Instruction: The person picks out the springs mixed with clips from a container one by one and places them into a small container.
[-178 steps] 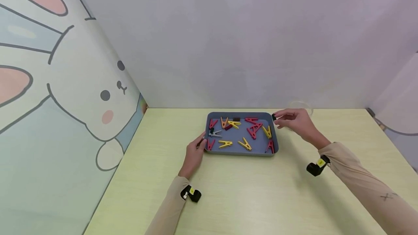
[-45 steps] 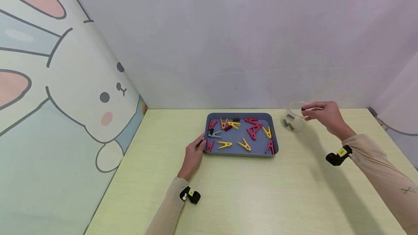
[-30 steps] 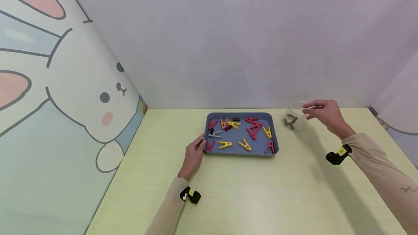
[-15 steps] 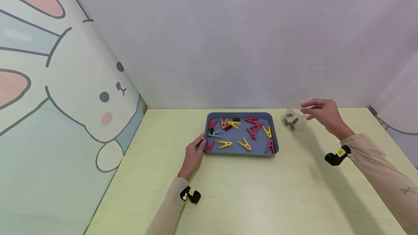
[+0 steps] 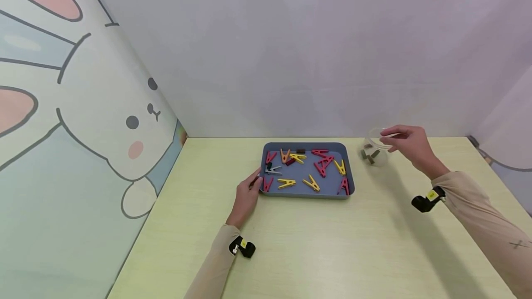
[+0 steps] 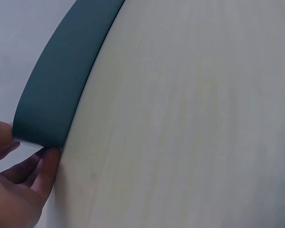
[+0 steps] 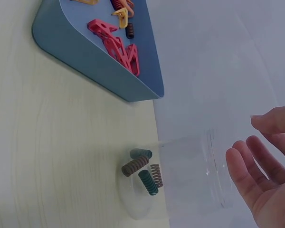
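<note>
My left hand (image 5: 245, 200) holds the blue-grey tray (image 5: 307, 196) at its near left corner. In the left wrist view its fingers meet the tray's wall at the corner. Red, yellow, orange and grey plastic spring clamps lie in the tray, among them a yellow clamp (image 5: 311, 183). A brown coil spring (image 5: 301, 151), a dark red spring (image 5: 290, 162) and a small black piece lie among them. My right hand (image 5: 409, 147) hovers at the rim of a clear plastic jar (image 5: 378, 158), thumb and fingers apart with nothing between them. Several coil springs (image 7: 148, 182) rest on the jar's bottom.
The jar stands right of the tray, close to the back wall (image 5: 307, 59). A pale wooden table (image 5: 316, 243) carries everything. On the left rises a wall panel (image 5: 95, 151) with a rabbit drawing.
Earlier my right hand carried a dark spring from the tray's right edge to over the jar. It has let the spring drop into the jar. My left hand has stayed put.
</note>
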Available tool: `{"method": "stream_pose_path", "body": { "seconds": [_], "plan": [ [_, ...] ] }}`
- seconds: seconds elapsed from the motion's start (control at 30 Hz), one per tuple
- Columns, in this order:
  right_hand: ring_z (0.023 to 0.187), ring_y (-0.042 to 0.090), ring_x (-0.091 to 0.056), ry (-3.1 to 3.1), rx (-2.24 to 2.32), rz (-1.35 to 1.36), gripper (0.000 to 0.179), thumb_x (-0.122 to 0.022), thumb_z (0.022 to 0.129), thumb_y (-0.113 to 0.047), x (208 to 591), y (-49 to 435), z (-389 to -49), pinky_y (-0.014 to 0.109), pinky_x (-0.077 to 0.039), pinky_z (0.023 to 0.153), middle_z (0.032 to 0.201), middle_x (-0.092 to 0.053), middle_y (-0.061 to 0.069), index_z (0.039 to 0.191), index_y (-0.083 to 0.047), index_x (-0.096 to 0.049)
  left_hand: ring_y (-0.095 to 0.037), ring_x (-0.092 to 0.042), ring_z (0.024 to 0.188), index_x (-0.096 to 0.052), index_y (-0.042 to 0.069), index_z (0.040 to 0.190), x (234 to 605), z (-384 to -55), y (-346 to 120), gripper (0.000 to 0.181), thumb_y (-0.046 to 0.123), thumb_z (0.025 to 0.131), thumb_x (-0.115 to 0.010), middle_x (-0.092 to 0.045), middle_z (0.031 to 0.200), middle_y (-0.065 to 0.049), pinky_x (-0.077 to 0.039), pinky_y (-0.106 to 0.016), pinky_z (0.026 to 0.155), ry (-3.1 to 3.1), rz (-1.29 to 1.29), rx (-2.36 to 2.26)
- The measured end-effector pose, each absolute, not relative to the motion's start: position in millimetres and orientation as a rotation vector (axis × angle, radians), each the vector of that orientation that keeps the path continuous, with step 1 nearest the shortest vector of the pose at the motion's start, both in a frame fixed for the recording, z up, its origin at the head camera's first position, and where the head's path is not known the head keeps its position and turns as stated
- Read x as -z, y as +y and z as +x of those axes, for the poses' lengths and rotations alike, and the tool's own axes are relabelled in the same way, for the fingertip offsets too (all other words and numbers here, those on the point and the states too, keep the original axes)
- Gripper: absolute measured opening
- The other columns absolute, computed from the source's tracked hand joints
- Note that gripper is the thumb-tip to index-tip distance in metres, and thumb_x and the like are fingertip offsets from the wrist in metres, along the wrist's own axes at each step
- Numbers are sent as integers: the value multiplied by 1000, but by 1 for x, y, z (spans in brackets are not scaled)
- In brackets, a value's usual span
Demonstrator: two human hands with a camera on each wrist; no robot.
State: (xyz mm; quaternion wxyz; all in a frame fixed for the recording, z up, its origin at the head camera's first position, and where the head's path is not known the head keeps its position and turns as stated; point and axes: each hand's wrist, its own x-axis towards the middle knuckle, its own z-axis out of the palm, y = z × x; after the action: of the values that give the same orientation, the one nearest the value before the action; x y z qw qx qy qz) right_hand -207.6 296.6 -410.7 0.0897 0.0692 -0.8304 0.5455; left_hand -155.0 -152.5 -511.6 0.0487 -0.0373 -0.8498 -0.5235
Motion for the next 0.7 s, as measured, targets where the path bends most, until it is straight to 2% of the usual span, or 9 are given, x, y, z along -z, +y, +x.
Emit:
{"method": "stream_pose_path", "body": {
  "seconds": [0.2,0.37,0.7],
  "plan": [
    [72,9,-64,-2483,-1587,210,27,-68,87,-8,407,292,-205,26,-52,59,89,-66,-14,106,11,-64,-19,-52,118,-50,18,140,511,-155,-152,40,22,100,-50,-58,127,-9,-42,-40,97,-2577,-131,1583],
    [69,9,-63,-2497,-1573,210,33,-69,87,-13,405,287,-205,26,-52,59,90,-65,-14,109,11,-63,-20,-54,115,-50,16,139,510,-155,-152,40,22,100,-50,-60,124,-11,-43,-41,95,-2572,-137,1581],
    [70,9,-63,-2519,-1537,236,32,-69,87,-17,403,278,-202,26,-52,60,98,-67,-1,108,7,-65,-19,-52,116,-50,16,139,511,-155,-153,40,24,100,-50,-60,124,-10,-42,-42,97,-2569,-140,1589]
  ]
}}
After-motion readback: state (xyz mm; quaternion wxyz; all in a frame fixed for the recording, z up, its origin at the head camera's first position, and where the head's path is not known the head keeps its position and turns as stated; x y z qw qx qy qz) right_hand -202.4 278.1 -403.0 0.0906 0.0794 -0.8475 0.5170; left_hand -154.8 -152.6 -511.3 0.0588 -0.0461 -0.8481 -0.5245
